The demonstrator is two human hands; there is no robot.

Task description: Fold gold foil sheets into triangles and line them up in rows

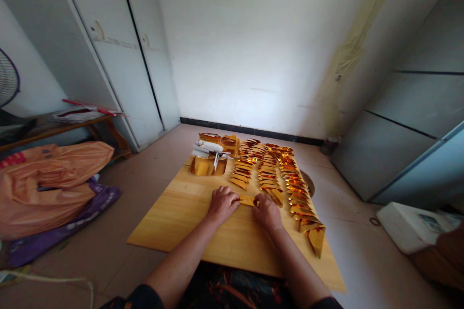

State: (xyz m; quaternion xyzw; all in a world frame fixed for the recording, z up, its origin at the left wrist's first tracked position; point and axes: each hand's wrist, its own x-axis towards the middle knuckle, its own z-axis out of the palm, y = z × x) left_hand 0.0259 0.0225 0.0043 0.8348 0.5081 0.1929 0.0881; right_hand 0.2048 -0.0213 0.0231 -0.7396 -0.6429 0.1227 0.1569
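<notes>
Both ends of the gold strip [247, 201] are hidden, the fan [7, 79] cropped.

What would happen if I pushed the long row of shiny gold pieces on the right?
The row of gold pieces would probably shift or spread, since many separate pieces overlap. Their thin edges suggest they're light. Their folded shapes might dent if squeezed.

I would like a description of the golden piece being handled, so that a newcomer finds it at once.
Find the wooden board in front of the white wall. Near its middle, the left hand and the right hand hold a short golden strip between them. Unlike the golden pieces in rows nearby, it is held at both ends.
</notes>
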